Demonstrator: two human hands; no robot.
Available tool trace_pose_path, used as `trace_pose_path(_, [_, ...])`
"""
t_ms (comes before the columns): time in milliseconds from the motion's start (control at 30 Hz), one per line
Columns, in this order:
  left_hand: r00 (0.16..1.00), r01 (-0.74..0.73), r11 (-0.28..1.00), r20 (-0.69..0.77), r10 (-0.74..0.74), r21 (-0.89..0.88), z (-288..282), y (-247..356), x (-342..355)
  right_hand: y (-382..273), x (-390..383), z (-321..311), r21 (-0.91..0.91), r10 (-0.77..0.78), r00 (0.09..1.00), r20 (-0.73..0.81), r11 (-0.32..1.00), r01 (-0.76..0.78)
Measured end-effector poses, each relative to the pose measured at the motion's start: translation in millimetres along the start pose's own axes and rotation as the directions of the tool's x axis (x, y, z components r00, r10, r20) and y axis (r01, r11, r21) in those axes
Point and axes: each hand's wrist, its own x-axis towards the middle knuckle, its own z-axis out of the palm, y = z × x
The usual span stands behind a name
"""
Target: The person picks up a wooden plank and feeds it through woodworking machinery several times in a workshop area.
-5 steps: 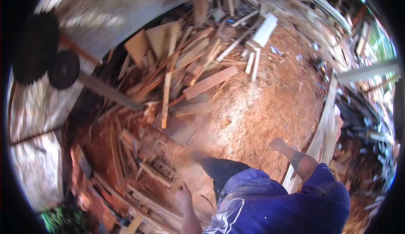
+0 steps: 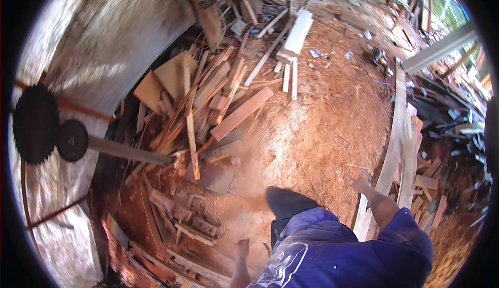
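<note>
Underfoot, the ground is reddish-brown earth strewn with chips and splinters, with a bright patch of light just right of the wood pile, a jumble of boards and sticks lying at many angles. A flat reddish board slopes along the pile's right edge, and beyond its upper right end stands a white board on pale legs. Left of the pile rises a pale, streaky sheet, like a wall; in front of it a wooden beam runs from the pile's lower left toward two dark round discs. On the near side of the pile, wood blocks lie among narrow boards, and the left hand hangs just right of them, apart from them; it is too small and blurred for me to tell whether it is open or closed. Well to the pile's right, across the ground, a long plank stretches away from the person, and the right hand is just beside it, fingers too indistinct to tell whether they grip anything. Farther right of the pile, past that plank, dark scrap is heaped.
</note>
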Motion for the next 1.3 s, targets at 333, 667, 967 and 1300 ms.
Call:
trace_pose_path(333, [0.624,0.64,0.325,0.718,0.309,-0.696,95,358,99,180,72,1,-0.059,-0.594,0.788,0.162,0.791,0.609])
trace_pose_path(667, [0.949,-0.254,0.959,0.159,0.272,-0.128,108,807,365,404,199,-275,0.975,0.25,0.944,0.213,-0.001,-0.22])
trace_pose_path(967, [0.752,0.578,0.754,0.563,-0.344,-0.311,172,907,539,449,426,-394,0.802,0.214,0.872,0.439,-0.531,-0.274])
trace_pose_path(1300, [0.826,0.358,0.93,0.493,-0.273,-0.084,207,1084,1022,291,895,-623,0.936,0.039,0.935,0.353,-0.016,-0.352])
